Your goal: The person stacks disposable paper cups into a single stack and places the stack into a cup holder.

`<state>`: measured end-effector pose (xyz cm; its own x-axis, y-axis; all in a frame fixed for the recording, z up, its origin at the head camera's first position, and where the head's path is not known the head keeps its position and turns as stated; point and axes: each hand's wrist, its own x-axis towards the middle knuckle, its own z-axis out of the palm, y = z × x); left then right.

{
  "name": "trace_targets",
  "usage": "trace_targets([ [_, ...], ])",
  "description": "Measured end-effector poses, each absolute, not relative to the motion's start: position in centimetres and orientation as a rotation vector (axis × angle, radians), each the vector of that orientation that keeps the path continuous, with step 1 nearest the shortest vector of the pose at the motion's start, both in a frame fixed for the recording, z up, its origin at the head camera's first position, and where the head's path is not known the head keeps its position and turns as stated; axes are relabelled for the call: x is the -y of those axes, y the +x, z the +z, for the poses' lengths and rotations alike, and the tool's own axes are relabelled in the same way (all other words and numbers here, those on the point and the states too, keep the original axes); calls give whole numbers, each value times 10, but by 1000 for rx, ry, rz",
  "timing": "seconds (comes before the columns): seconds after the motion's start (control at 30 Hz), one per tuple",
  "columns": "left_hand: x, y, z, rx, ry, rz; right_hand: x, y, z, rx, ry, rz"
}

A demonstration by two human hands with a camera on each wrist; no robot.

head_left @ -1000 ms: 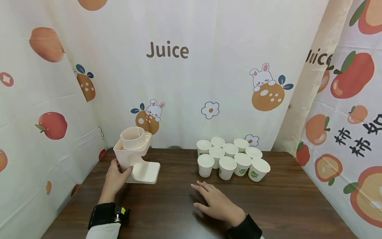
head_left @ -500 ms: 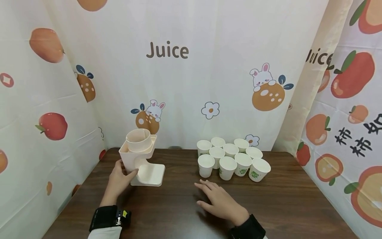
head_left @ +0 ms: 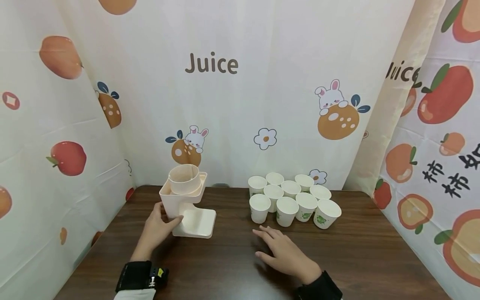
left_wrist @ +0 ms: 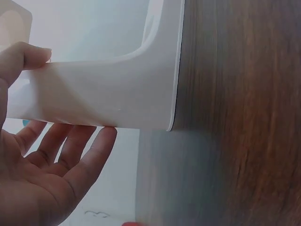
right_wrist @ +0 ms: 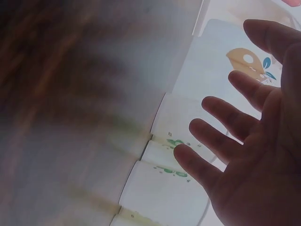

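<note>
My left hand (head_left: 157, 228) grips a cream plastic stand (head_left: 173, 205) by its upright, at the left of the table. The stand has a flat square base, a tray-like top and a round cup-shaped part (head_left: 184, 180) set in that top. In the left wrist view the thumb (left_wrist: 36, 56) lies on one side of the stand (left_wrist: 113, 92) and the fingers touch the other. My right hand (head_left: 286, 254) hovers or rests lightly over the table with fingers spread, holding nothing. Several white paper cups (head_left: 287, 211) with green prints stand upright just beyond it.
The dark wood table (head_left: 225, 266) ends at a back edge close behind the cups and stand. A white curtain (head_left: 232, 100) with fruit and rabbit prints hangs behind and along both sides.
My left hand has shifted the stand to the right and slightly nearer to me. The right hand has drifted a little right, fingers still spread. The cups stay where they were.
</note>
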<state>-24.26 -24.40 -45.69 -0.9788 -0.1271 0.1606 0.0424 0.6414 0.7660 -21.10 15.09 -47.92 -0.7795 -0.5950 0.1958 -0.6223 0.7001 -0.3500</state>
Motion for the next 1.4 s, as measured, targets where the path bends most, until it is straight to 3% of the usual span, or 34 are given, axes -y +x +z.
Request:
trace_targets([
  [0.7,218,-237,-459,2645,-13,-1277,-184,-209,-482,2877,887,610],
  [1.4,219,-227,-458,2663,-51,-1290,-203,-203,-478,2805,808,563],
])
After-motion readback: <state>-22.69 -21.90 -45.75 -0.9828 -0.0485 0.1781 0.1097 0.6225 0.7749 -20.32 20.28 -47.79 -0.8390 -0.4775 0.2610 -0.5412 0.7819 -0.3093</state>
